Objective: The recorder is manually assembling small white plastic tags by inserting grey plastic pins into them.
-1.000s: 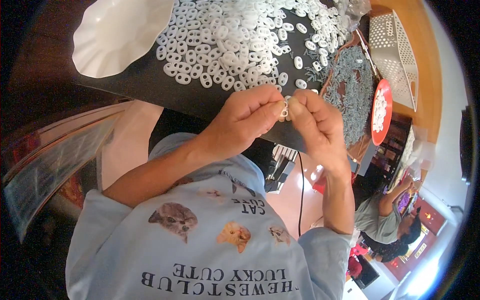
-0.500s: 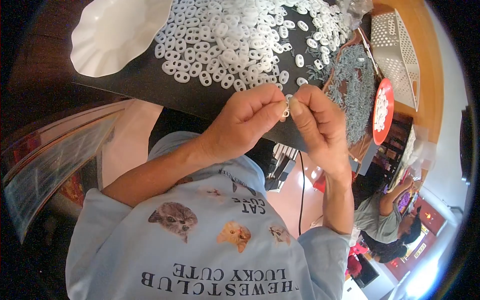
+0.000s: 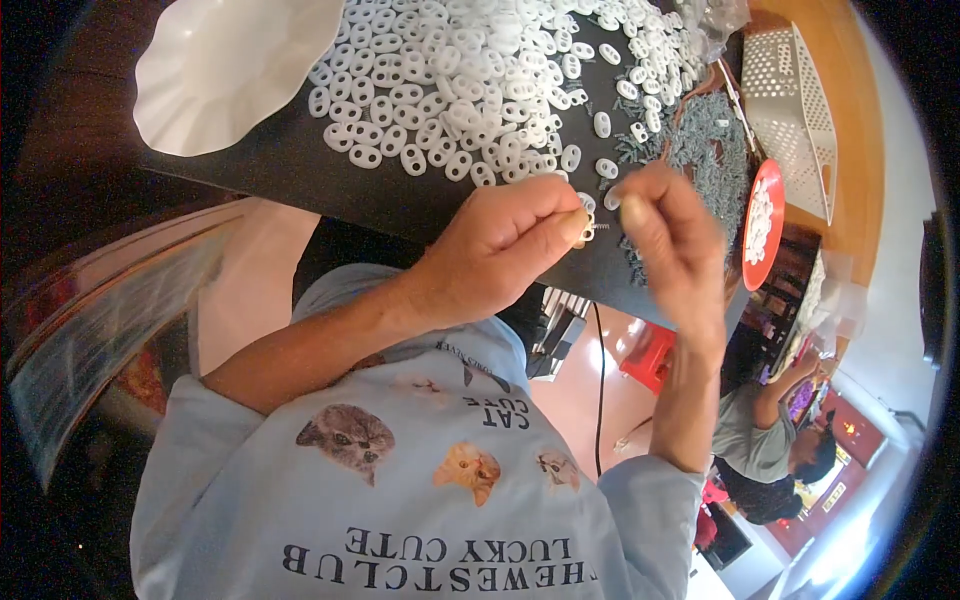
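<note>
My left hand (image 3: pixel 505 245) pinches a small white two-holed plastic piece (image 3: pixel 586 236) between thumb and forefinger, just off the near table edge. A thin coil spring (image 3: pixel 602 226) sticks out of the piece toward the right. To its right, my right hand (image 3: pixel 682 250) is apart from the piece and blurred by motion. Its fingers are curled with the thumb near the forefinger, and I cannot make out whether anything is between them. Beyond both hands spreads a heap of white oval two-holed pieces (image 3: pixel 450 100). A pile of small grey springs (image 3: pixel 715 135) lies beyond my right hand.
A white scalloped bowl (image 3: pixel 225 75) stands at the far left of the dark table (image 3: pixel 250 175). On the right are a red plate (image 3: pixel 765 225) of small white parts and a white perforated basket (image 3: pixel 795 120). Another person (image 3: pixel 765 440) is at the lower right.
My hands were together at the small piece. Now my right hand has drawn away to the right, and the spring shows. My left hand has shifted slightly right, keeping its pinch.
</note>
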{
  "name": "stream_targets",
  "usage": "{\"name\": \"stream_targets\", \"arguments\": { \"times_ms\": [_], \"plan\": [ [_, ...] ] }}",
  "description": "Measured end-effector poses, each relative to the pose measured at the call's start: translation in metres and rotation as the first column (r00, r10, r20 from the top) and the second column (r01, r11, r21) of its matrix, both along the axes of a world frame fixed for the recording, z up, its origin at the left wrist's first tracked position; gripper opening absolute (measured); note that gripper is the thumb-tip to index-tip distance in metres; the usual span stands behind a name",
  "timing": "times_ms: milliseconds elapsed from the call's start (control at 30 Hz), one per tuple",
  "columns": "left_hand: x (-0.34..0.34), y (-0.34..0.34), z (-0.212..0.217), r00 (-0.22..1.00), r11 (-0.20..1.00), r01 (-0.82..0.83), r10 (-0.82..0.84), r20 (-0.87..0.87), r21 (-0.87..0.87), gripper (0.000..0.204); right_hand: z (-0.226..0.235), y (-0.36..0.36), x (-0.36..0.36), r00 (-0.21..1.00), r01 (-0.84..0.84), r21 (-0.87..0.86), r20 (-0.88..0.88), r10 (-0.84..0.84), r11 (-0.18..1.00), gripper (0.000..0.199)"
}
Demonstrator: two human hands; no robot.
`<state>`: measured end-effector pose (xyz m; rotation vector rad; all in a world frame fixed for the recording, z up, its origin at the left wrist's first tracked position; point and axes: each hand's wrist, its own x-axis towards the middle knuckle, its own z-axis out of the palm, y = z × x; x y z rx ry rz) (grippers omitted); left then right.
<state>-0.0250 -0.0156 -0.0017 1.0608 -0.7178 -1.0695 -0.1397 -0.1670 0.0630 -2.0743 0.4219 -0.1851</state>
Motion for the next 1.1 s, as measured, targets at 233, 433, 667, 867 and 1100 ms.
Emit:
{"name": "stream_targets", "arguments": {
  "times_ms": [233, 433, 667, 867, 1100],
  "plan": [
    [0.003, -0.001, 0.001, 0.998, 1.0, 0.009, -0.01, -0.063, -0.016, 0.018, -0.006, -0.027, 0.04, 0.991, -0.016, -0.567, -0.115, -0.061, 0.823, 0.015],
    [0.003, 0.0, 0.001, 0.993, 1.0, -0.01, 0.008, -0.114, -0.02, 0.015, -0.017, -0.035, 0.048, 0.976, -0.143, -0.688, -0.218, -0.015, 0.712, 0.017],
    [0.004, 0.0, 0.002, 0.994, 1.0, 0.013, -0.012, -0.104, 0.009, 0.015, -0.013, -0.033, 0.046, 0.968, -0.131, -0.673, -0.246, -0.054, 0.728, 0.019],
    [-0.001, -0.002, -0.002, 0.999, 0.999, -0.044, 0.043, -0.012, -0.021, 0.018, -0.011, -0.029, 0.048, 0.98, -0.129, -0.679, -0.198, -0.011, 0.723, 0.017],
    [0.0, 0.0, -0.001, 0.998, 1.0, -0.014, 0.012, -0.056, -0.024, 0.018, -0.014, -0.034, 0.046, 0.971, -0.164, -0.685, -0.237, -0.004, 0.71, 0.015]
  ]
}}
